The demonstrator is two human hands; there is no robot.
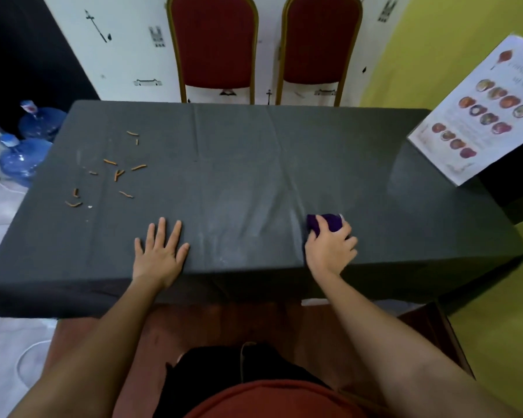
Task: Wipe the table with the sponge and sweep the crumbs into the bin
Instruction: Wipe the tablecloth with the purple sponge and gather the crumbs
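1. Head view, surface: the table (254,164) is covered with a dark grey cloth, creased in lines running from the far edge to the near edge.
2. Right hand (329,248): closed over a purple sponge (325,223), fingers curled on top, pressing it to the cloth near the front edge, right of centre. The far part of the sponge shows beyond the fingers.
3. Left hand (160,251): holds nothing; lies flat, palm down, fingers spread, near the front edge, left of centre.
4. Crumbs (112,171): thin orange sticks scattered over the left part of the table, well apart from both hands.
5. Surroundings: two red chairs (215,46) stand behind the far edge; a laminated picture sheet (480,113) lies at the far right corner; blue water bottles (24,158) stand on the floor at left.
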